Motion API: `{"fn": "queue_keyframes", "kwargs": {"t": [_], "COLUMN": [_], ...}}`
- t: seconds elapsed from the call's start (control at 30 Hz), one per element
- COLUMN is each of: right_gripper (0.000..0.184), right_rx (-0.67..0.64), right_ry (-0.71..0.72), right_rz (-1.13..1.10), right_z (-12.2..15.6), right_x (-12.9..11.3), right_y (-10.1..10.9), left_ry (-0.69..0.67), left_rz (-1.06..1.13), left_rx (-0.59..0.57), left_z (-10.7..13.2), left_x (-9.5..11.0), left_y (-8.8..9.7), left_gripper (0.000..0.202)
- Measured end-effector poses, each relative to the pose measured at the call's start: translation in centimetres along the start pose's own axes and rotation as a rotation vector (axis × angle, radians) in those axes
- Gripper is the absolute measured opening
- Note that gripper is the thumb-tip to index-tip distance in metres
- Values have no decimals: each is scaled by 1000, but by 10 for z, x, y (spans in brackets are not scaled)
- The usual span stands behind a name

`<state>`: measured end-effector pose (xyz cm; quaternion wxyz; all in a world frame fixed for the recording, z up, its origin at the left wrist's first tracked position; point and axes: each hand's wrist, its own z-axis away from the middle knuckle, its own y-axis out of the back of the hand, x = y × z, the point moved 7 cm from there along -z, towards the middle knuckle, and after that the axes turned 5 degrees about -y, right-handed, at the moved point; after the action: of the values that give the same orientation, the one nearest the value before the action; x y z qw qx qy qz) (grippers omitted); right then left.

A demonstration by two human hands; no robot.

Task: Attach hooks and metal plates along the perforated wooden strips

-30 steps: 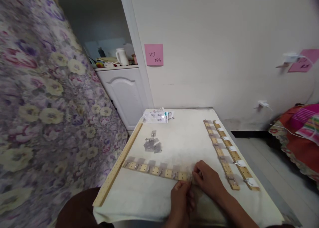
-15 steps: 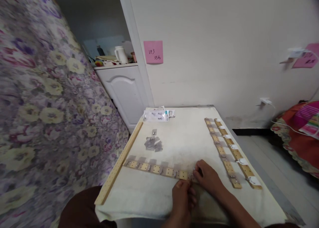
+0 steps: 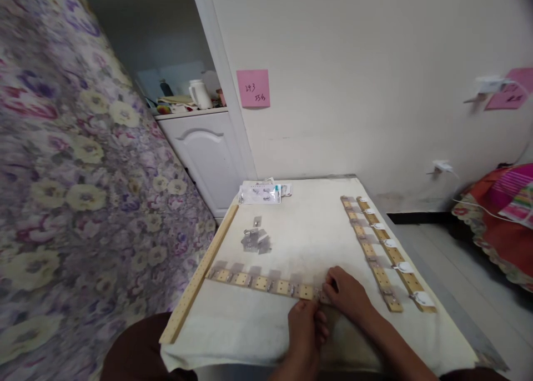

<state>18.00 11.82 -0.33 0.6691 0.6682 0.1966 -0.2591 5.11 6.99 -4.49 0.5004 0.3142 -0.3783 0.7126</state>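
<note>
A wooden strip with drilled holes (image 3: 261, 283) lies across the near part of the table. Small metal pieces on clear plastic tabs (image 3: 273, 276) sit along it at intervals. My left hand (image 3: 305, 325) is closed at the strip's front edge, near its right end. My right hand (image 3: 347, 293) is closed over that same end, its thumb and fingers pinched together. Between the hands, one small metal piece (image 3: 317, 294) shows at the strip. What either hand grips is too small and covered to make out.
Two more strips lie at the right, one with clear tabs (image 3: 370, 252) and one with white tabs (image 3: 389, 247). A bare strip (image 3: 200, 275) runs along the left edge. Loose clear tabs (image 3: 255, 240) and packaged cards (image 3: 260, 194) lie farther back. A flowered curtain (image 3: 91, 192) hangs left.
The view has shifted very slightly. Both hands stay at the strip's right end, with almost no visible movement.
</note>
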Motion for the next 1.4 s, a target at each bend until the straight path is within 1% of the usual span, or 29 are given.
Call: {"fn": "queue_keyframes", "kwargs": {"t": [0.2, 0.43, 0.7, 0.83, 0.9, 1.17, 1.4], "right_gripper": [4, 4, 5, 19, 23, 18, 22], "right_rx": [14, 13, 15, 8, 3, -10, -13], "right_ry": [14, 10, 0, -5, -6, 3, -23], "right_rz": [7, 5, -24, -83, -94, -132, -109], "right_z": [-1, -2, 1, 1, 2, 4, 5], "right_x": [1, 2, 2, 2, 2, -1, -2], "right_y": [-1, -3, -2, -1, -1, 4, 4], "left_ry": [3, -6, 7, 1, 0, -2, 11], "left_rz": [-15, -9, -15, -14, -13, -11, -25], "left_rx": [16, 9, 21, 19, 18, 17, 18], "left_z": [0, 0, 1, 2, 3, 3, 2], "left_x": [1, 1, 2, 4, 5, 5, 4], "left_y": [0, 0, -1, -1, -2, -2, -1], "left_gripper": [14, 17, 12, 13, 14, 11, 11]}}
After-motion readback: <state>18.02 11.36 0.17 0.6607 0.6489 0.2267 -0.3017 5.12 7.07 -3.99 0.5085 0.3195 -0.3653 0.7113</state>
